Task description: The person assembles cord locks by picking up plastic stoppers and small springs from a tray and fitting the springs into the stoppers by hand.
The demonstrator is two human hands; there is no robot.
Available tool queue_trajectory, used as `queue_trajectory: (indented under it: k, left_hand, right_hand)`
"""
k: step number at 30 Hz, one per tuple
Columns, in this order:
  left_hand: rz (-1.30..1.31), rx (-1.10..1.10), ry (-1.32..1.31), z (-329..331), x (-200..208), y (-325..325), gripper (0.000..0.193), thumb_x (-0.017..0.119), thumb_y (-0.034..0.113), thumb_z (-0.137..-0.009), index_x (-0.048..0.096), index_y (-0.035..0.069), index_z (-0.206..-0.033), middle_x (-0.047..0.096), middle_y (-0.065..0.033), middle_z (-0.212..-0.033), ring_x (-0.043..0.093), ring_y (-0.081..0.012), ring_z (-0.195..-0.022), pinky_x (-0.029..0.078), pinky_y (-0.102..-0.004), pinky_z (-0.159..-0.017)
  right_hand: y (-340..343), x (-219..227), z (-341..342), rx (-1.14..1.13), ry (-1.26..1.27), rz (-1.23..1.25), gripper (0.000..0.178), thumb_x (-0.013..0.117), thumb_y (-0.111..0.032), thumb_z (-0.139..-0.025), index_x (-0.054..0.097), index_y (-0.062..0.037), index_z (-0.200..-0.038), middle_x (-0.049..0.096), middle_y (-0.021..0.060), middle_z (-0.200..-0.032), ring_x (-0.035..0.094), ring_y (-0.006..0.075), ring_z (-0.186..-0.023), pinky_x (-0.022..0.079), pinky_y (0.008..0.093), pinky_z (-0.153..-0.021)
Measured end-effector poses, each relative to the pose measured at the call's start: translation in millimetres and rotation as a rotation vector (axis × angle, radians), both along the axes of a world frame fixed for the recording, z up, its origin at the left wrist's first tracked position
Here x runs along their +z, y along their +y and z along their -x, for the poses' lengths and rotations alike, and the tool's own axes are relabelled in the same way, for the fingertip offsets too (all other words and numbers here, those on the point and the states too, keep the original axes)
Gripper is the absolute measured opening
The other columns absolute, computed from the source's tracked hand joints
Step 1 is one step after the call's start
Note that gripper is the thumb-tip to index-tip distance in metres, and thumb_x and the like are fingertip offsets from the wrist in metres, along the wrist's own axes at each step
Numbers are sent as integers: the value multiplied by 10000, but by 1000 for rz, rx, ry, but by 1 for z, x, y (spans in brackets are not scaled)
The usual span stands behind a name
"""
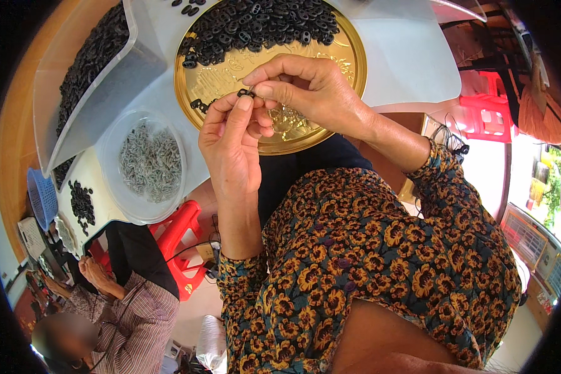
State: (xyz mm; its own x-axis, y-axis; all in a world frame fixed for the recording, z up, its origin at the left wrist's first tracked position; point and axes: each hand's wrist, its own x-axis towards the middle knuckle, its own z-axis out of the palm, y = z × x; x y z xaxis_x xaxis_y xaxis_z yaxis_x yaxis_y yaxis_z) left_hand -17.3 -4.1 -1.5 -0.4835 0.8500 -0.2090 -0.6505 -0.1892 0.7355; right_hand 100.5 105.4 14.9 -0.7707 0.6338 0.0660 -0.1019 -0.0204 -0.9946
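Over a round gold tray (360, 68), my left hand (234, 134) pinches a small black plastic piece (245, 93) between thumb and forefinger. My right hand (318, 90) meets it from the right, thumb and forefinger pressed together at the piece's edge. Whatever those right fingertips grip is too small to make out. A heap of black two-holed plastic pieces (262, 28) covers the tray's far side. A few loose black pieces (199, 105) lie at its left, beside my left hand. Small shiny metal bits (290, 118) show beneath my wrists.
Left of the tray stands a clear round tub (109, 134) of small metal parts (151, 161). Beyond it, a large translucent bin (106, 93) holds many black pieces. Another person (128, 318) works at the lower left, near a red stool (184, 249). A red chair (486, 115) stands right.
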Motion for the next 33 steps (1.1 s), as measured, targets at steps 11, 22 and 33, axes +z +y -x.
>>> queue_trajectory:
  k: [11, 22, 33]
  left_hand:
    - [3, -4, -24, -1, 2, -3, 120, 621, 57, -907, 607, -1, -1011, 672, -126, -881, 630, -164, -691, 534, -267, -584]
    - [60, 44, 158, -4, 7, -6, 132, 651, 40, -885, 606, -15, -996, 674, -131, -864, 630, -162, -656, 535, -268, -551]
    - [85, 64, 404, -6, 5, -4, 113, 637, 23, -894, 595, -40, -978, 649, -112, -805, 621, -143, -631, 534, -252, -565]
  right_hand:
    - [4, -1, 0, 30, -21, -2, 212, 632, -118, -925, 651, 7, -1095, 655, 18, -892, 597, 57, -818, 510, 213, -739]
    - [23, 5, 2, 50, -35, -854, 117, 625, -133, -869, 631, -21, -902, 598, 137, -812, 614, 347, -770, 498, 399, -662]
    - [12, 1, 4, -13, -90, -842, 82, 640, -81, -834, 608, -9, -857, 584, 152, -780, 609, 366, -752, 491, 414, -640]
